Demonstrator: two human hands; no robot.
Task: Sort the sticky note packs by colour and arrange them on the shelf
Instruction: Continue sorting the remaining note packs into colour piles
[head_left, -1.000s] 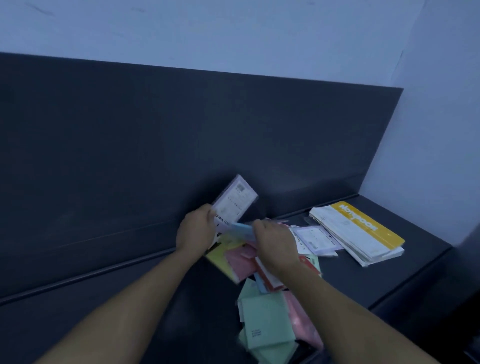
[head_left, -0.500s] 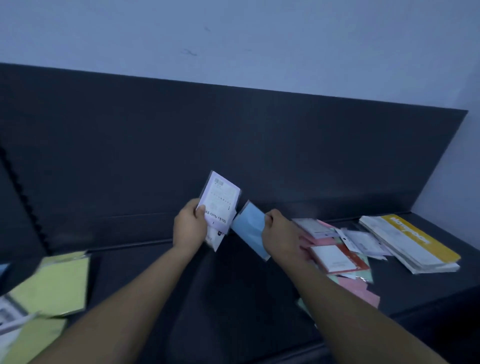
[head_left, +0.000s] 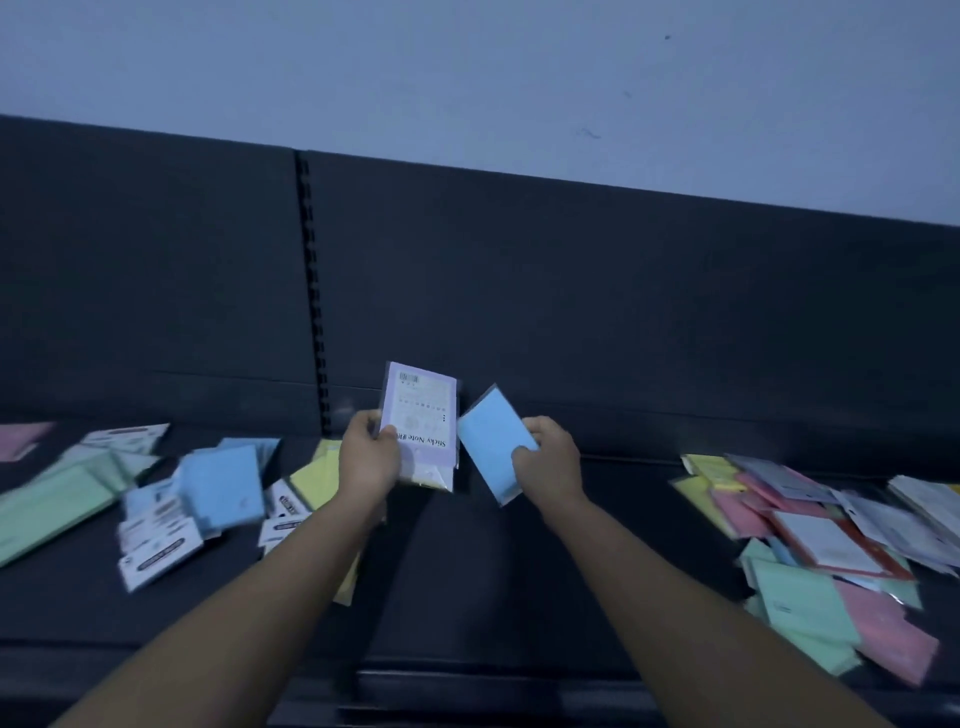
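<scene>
Pink at the far left edge: a flat pink sticky note pack (head_left: 21, 439), blurred, lying on the dark shelf (head_left: 467, 571). Next along, pale green sticky note packs (head_left: 57, 499), flat and overlapping. Then white-labelled packs (head_left: 156, 545) fanned out, with light blue sticky note packs (head_left: 223, 488) piled partly over them. Just right of those, yellow sticky note packs (head_left: 317, 475), partly hidden behind the left forearm. Behind them, on the dark back panel (head_left: 623, 312), a slotted black upright (head_left: 311, 291) running top to bottom.

At centre, held above the shelf: left hand (head_left: 371, 462) gripping a small stack of packs (head_left: 423, 467), thumb across the front. Foremost in it, upright, a lilac-edged pack with a white printed back (head_left: 421, 421) reading "Sticky Note". Just beside it, nearly touching, a single light blue pack (head_left: 491, 449), tilted, pinched at its lower right side by the right hand (head_left: 548, 462), fingers curled round the edge. Hands close together but not touching.

Further right, well apart from the hands, a loose mixed heap of packs (head_left: 831, 545) on the shelf: yellow, pink, green, white-backed, one red-bordered, overlapping at all angles. Above everything, plain pale wall (head_left: 467, 78)
</scene>
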